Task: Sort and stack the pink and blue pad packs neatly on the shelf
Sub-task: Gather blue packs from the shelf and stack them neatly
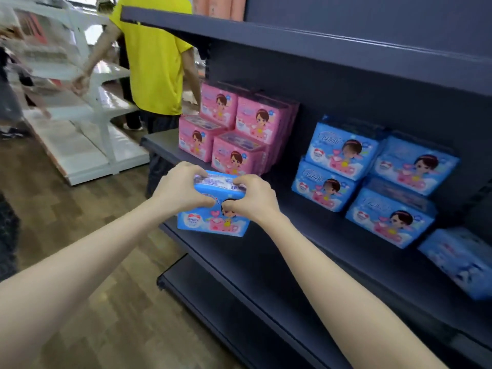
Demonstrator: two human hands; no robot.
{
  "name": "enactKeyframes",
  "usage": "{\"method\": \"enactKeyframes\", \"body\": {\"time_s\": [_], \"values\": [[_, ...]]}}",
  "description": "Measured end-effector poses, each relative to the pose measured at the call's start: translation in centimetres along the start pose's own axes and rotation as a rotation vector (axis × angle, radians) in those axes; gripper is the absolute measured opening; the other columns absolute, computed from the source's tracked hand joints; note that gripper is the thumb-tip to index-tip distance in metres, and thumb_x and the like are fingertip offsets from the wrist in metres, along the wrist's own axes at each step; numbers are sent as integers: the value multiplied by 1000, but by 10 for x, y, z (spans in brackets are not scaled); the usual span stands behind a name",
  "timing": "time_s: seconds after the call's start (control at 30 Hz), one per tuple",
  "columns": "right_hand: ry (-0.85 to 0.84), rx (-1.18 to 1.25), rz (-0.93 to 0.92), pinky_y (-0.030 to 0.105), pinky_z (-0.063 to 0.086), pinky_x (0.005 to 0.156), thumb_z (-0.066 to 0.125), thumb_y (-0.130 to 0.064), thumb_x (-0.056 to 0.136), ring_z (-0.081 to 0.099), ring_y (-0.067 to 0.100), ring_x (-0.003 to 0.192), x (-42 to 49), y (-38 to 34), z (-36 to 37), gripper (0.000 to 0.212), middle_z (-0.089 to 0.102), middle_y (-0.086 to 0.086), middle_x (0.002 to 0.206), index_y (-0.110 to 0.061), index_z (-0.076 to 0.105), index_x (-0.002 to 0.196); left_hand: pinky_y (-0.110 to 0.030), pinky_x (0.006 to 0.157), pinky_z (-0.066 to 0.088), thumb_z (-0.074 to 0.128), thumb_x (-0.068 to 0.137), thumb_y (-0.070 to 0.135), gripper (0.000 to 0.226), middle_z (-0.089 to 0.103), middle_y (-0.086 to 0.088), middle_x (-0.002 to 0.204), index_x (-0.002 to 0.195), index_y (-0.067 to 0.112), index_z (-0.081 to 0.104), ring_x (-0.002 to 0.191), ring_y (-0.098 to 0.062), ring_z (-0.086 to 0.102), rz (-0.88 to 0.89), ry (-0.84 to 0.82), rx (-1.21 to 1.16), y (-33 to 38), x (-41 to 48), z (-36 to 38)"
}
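Blue pad pack (pixel 213 206), glossy film wrap, likely light, soft and slippery: pinched by my left hand (pixel 177 186) and right hand (pixel 253 198) at its top corners, over the shelf (pixel 306 251) edge beside the pink stack (pixel 234 123).

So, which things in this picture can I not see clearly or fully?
Head view, the only one:
The held blue pack: left hand and right hand cover its middle; its print is too blurred to read.
The pink packs: front ones hide how many stand behind.
The far-right blue pack: blurred, cut off by the right edge.
The peach items: cut off by the top edge.
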State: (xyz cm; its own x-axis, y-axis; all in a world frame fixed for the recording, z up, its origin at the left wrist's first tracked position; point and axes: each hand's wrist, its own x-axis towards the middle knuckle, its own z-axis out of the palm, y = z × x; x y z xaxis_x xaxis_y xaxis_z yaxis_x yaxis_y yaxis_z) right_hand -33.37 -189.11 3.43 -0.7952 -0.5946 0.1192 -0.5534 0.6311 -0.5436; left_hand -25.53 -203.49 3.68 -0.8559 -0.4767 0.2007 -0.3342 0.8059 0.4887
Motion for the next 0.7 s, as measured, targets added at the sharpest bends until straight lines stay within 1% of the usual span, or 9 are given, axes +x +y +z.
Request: {"method": "enactKeyframes", "body": {"time_s": [0.1,0.27,0.4,0.53,0.63,0.7], "values": [[114,-7,37,33,47,90,76,-29,68,54,18,112,-5,2,-19,61,52,-3,128,-17,56,125,-29,86,38,81,64,31,62,49,-3,128,120,18,59,112,-19,51,108,-2,-46,20,12,-3],[250,-69,136,31,45,84,74,-29,71,53,17,113,-22,16,-45,61,51,-4,129,-18,55,127,-30,86,38,80,65,30,64,49,-3,128,123,18,57,113,-20,50,257,-39,-104,56,23,5],[322,-107,229,31,43,90,74,-30,72,51,17,117,-42,38,-65,62,51,-3,131,-19,53,129,-32,89,39,79,66,30,62,48,-2,130,123,17,57,114,-20,50,376,-88,-150,90,23,22],[398,-141,320,31,44,88,73,-30,72,52,18,116,-66,65,-91,61,51,-1,130,-18,54,129,-30,88,39,78,66,31,63,47,-1,131,123,17,57,113,-20,51,481,-125,-206,132,18,42],[468,-149,358,29,43,84,74,-31,71,52,18,115,-83,86,-110,60,54,-1,127,-18,56,127,-29,86,39,78,67,33,62,48,-1,130,123,17,57,113,-21,52,554,-139,-247,163,14,55],[512,-145,381,29,43,87,74,-32,72,52,18,117,-93,100,-123,60,54,-1,129,-18,56,127,-26,84,37,79,66,34,61,51,-1,127,121,16,58,111,-20,52,597,-127,-287,183,13,64]]}}
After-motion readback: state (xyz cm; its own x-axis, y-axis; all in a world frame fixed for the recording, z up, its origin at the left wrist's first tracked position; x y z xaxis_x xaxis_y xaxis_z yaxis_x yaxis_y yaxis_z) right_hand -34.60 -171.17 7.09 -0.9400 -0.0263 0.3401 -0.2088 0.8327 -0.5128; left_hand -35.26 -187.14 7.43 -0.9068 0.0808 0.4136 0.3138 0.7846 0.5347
